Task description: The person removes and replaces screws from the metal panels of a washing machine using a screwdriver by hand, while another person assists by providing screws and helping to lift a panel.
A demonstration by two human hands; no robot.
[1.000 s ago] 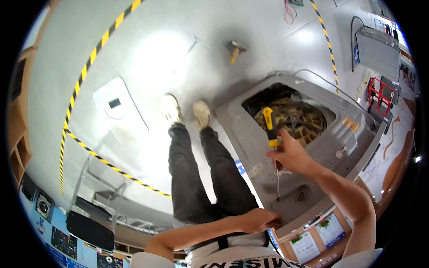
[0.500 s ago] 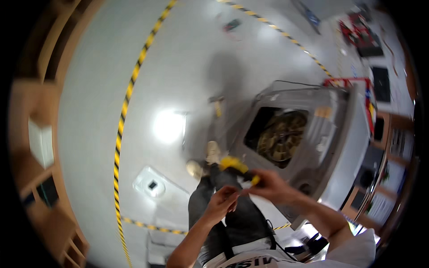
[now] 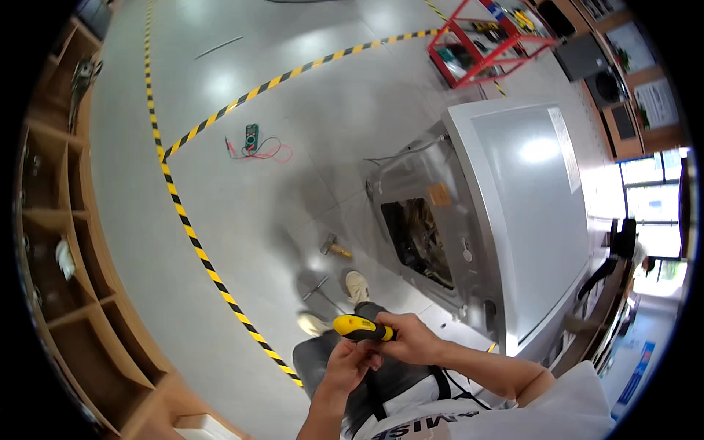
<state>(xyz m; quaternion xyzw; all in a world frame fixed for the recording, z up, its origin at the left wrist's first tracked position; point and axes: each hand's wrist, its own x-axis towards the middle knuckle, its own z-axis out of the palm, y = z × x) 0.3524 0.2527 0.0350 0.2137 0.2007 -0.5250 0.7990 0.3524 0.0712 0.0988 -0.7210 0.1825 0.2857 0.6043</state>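
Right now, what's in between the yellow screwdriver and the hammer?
In the head view, the person's right shoe lies between the screwdriver and the hammer; a T-shaped tool reaches in from the left.

Bright light fills the scene; windows (image 3: 649,202) at right glow white. Highlights whiten the grey floor (image 3: 242,213) and silver panel (image 3: 534,220); soft shadows lie between. The yellow-black handle (image 3: 363,328) looks sharp; wooden shelves (image 3: 82,312) at left curve with distortion.

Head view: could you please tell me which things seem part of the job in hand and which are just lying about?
Likely in the job:
- yellow-and-black screwdriver, in right hand
- grey metal appliance

Lying about:
- yellow-handled metal hammer
- green rectangular multimeter
- T-shaped metal tool
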